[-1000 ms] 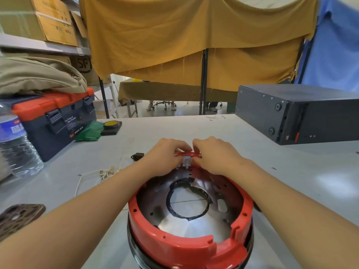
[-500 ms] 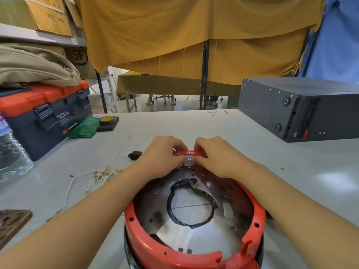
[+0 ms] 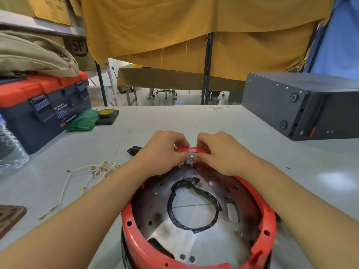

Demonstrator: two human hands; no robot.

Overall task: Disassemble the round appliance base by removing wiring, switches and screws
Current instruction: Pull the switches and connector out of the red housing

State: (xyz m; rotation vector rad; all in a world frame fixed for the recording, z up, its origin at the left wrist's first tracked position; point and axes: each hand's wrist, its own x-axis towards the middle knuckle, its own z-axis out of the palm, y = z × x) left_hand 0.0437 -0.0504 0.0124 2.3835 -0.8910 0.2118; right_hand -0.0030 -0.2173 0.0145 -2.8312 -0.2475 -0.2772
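Little has moved since a second ago: your left hand [image 3: 165,150] and right hand [image 3: 219,152] still pinch the switch [image 3: 190,159] seated in the base's [image 3: 194,214] far rim, so it isn't free yet.

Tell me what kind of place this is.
Probably a workshop or repair bench. A navy plastic toolbox with an orange lid sits on the grey worktable, cardboard boxes on a metal shelf stand behind, and loose white wires with brass terminals lie beside the round red appliance base.
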